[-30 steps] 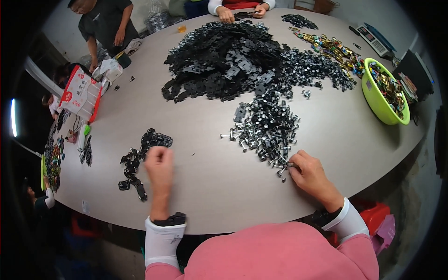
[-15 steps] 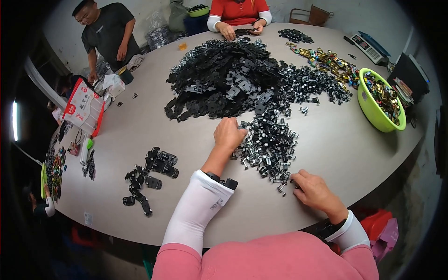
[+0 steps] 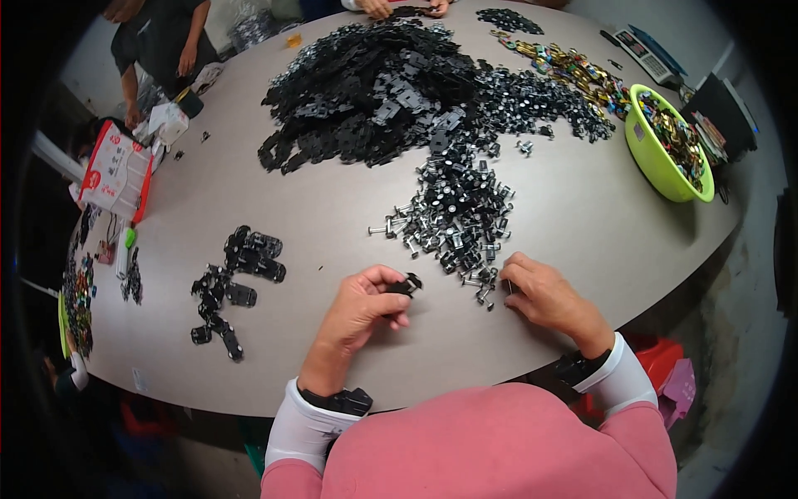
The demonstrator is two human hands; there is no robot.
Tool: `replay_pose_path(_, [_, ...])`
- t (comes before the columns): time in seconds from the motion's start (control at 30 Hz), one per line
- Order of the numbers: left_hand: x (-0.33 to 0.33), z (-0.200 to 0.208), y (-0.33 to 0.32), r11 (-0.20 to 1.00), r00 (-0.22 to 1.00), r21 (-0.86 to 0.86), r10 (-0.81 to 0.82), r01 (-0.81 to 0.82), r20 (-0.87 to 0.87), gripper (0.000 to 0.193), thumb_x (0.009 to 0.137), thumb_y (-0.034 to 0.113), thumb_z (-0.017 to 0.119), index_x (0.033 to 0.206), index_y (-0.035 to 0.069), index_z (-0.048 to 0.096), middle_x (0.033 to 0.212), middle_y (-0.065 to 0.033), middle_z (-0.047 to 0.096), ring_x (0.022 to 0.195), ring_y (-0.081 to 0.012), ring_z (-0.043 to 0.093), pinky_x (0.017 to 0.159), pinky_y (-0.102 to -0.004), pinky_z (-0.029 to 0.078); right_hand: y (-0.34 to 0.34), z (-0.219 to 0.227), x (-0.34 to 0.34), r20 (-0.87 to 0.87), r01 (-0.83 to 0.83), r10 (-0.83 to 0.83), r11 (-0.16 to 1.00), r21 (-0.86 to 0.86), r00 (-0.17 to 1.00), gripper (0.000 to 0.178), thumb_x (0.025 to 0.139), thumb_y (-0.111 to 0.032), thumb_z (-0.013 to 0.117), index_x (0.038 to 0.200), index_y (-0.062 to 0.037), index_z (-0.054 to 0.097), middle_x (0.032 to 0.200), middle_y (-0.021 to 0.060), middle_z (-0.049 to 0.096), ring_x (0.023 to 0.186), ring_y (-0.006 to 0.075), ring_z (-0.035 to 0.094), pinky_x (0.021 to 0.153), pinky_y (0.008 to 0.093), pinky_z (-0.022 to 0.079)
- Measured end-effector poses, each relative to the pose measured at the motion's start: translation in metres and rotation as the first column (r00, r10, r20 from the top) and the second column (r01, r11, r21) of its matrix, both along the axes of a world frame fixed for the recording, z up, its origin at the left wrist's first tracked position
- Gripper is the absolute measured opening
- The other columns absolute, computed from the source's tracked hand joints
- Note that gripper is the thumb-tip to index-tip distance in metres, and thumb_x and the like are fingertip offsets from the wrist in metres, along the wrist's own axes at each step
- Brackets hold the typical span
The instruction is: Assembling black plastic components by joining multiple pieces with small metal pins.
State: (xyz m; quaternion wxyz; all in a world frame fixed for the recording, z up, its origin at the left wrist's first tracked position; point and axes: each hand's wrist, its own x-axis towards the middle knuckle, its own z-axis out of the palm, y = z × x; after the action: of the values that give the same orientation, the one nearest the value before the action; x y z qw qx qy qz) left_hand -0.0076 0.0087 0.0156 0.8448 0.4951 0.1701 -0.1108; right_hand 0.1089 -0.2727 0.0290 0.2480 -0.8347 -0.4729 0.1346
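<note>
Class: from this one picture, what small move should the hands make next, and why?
Probably bring the two hands together: the left hand pinches a small black part, while the right hand fingers a metal pin at the pile's edge, still apart.

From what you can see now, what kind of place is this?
Probably a small assembly workshop. A large table carries heaps of black plastic parts and metal pins, other people work at its far side, and the left hand holds one black part.
</note>
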Motion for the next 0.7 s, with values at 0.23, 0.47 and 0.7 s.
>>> replay_pose_path(0.23, [-0.001,0.005,-0.030,0.988,0.988,-0.037,-0.153,0.153,-0.009,0.021,0.078,-0.001,0.069,0.096,0.000,0.057,0.078,-0.0061,0.062,0.057,-0.0132,0.063,0.047,-0.0227,0.048,0.048,0.023,-0.034,0.211,-0.169,0.074,0.864,0.475,0.975,0.049,0.064,0.001,0.075,0.110,-0.0018,0.056,0.102,0.0127,0.059,0.086,0.0302,0.057,0.072,0.0361,0.049])
replay_pose_path(0.47, [-0.007,0.001,-0.030,0.972,0.977,-0.106,-0.214,0.212,-0.003,0.017,0.079,0.003,0.071,0.094,0.001,0.062,0.075,-0.0051,0.064,0.056,-0.0109,0.060,0.046,-0.0210,0.044,0.059,0.010,-0.049,0.233,-0.197,0.094,0.862,0.468,0.968,0.057,0.062,0.003,0.077,0.113,-0.0001,0.053,0.095,0.0144,0.059,0.083,0.0320,0.060,0.070,0.0378,0.050])
replay_pose_path(0.7, [-0.006,-0.004,-0.027,0.956,0.975,-0.192,-0.223,0.223,0.025,0.013,0.082,0.007,0.069,0.091,0.000,0.064,0.073,-0.0043,0.064,0.054,-0.0099,0.058,0.047,-0.0206,0.042,0.059,-0.003,-0.051,0.163,-0.193,0.123,0.820,0.540,0.979,0.058,0.066,0.004,0.076,0.118,-0.0022,0.051,0.095,0.0151,0.061,0.083,0.0319,0.062,0.069,0.0377,0.052])
